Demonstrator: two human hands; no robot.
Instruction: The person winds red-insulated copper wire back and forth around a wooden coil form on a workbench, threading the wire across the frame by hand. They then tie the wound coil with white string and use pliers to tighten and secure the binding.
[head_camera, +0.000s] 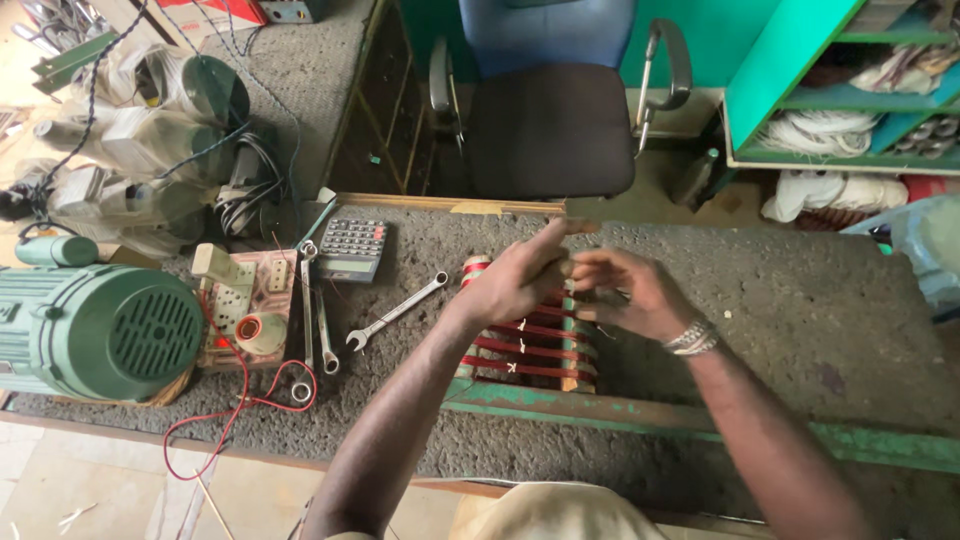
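Note:
My left hand (515, 278) and my right hand (628, 292) meet over a wooden frame wound with red copper wire (530, 345) that lies on the dark workbench (800, 300). The left hand grips a small stick-like piece at the frame's top. My right hand's fingers pinch at the same spot, just right of the left hand. A silver bracelet (693, 338) sits on my right wrist. What exactly the fingers hold is hidden.
A spanner (396, 311) and two more spanners (310, 320) lie left of the frame, beside a grey calculator (350, 247). A green electric motor (95, 328) stands at far left with red wire. An office chair (550, 120) stands behind the bench; green shelves (850, 90) at right.

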